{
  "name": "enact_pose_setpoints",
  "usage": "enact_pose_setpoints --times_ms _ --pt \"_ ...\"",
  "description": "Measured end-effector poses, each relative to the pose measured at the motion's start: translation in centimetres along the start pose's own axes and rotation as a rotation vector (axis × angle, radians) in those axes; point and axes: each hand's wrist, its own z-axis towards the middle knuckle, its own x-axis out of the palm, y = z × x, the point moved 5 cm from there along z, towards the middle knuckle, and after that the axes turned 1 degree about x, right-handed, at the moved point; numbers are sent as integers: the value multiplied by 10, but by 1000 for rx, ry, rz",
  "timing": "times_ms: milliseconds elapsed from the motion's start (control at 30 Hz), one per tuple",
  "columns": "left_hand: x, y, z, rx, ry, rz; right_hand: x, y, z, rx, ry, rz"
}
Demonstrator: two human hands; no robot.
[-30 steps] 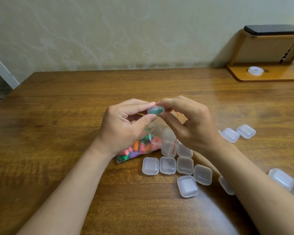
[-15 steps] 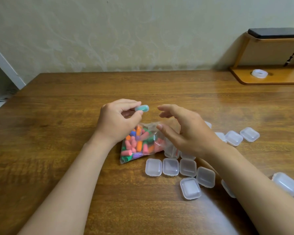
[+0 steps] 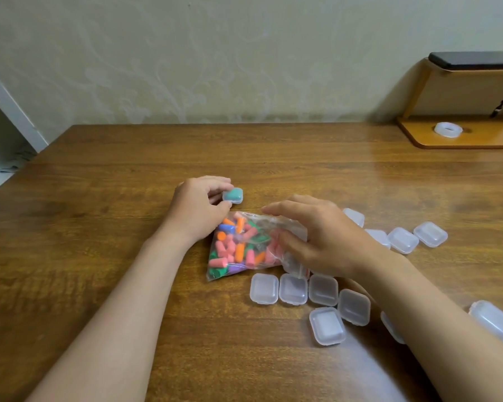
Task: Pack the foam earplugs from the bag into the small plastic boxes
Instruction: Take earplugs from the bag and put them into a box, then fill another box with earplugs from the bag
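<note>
A small closed box [image 3: 233, 195] of cloudy clear plastic, square with rounded corners, sits on the table with teal foam showing through its lid. The left hand [image 3: 201, 204] pinches it by its near side, thumb and fingers curled round it.

Just in front of the box lies a crinkled clear plastic bag [image 3: 285, 227] stuffed with stubby foam earplugs [image 3: 238, 248] in pink, orange, green, blue and purple. The right hand [image 3: 323, 239] is spread loosely over the bag's right end, fingers relaxed and holding nothing. Its thumb lies against the plastic; whether the fingers touch it cannot be told.

Empty boxes [image 3: 293, 288] of the same frosted plastic lie shut nearer the person, three side by side and touching, with more scattered to the right past the right forearm.

The table [image 3: 99, 256] is glossy brown wood with strong grain. Its left half and the broad strip toward the pale patterned wall [image 3: 215, 53] are bare wood. At the far right corner stands a curved wooden stand [image 3: 418, 140], with a whitish ring of tape [image 3: 448, 130] on its base and a dark flat device [image 3: 476, 60] on top.
</note>
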Motion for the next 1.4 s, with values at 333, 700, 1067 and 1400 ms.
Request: enact_pose_setpoints --times_ms 333,700,1067,1400 --pt "0 -1 -2 7 38 84 0 2 -1 4 34 17" --pt "7 -24 -12 273 51 290 -1 4 -1 3 62 -10" --pt "3 -25 -13 232 62 273 -2 6 -1 -17 44 6" --pt "9 -64 -33 554 21 121 -30 -5 0 88 -173 11"
